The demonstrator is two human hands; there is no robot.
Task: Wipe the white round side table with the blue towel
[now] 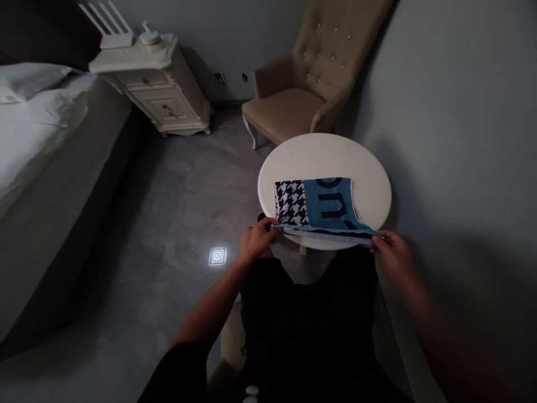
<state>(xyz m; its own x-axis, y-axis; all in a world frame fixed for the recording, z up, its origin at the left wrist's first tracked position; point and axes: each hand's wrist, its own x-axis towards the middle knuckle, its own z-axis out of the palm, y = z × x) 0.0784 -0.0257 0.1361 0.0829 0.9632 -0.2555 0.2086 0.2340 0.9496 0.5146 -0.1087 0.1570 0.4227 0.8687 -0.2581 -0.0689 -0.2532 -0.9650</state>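
Note:
A patterned cloth (331, 201) lies on the round white table (319, 151). Its left part has a black-and-white houndstooth print, while the rest is blue with large dark letters. The near edge is folded up into a narrow strip, stretched between my hands. My left hand (257, 239) pinches the strip's left end at the table's near-left rim. At the right end, my right hand (392, 254) grips the corner between thumb and fingers, just beyond the near-right rim. The cloth's underside is hidden.
Behind the table stands a tan tufted armchair (289, 109). A cream nightstand (155, 89) with a white router (115, 40) is beside the bed (54, 145) at left. The grey wall (461, 140) runs close on the right. My legs are against the near side.

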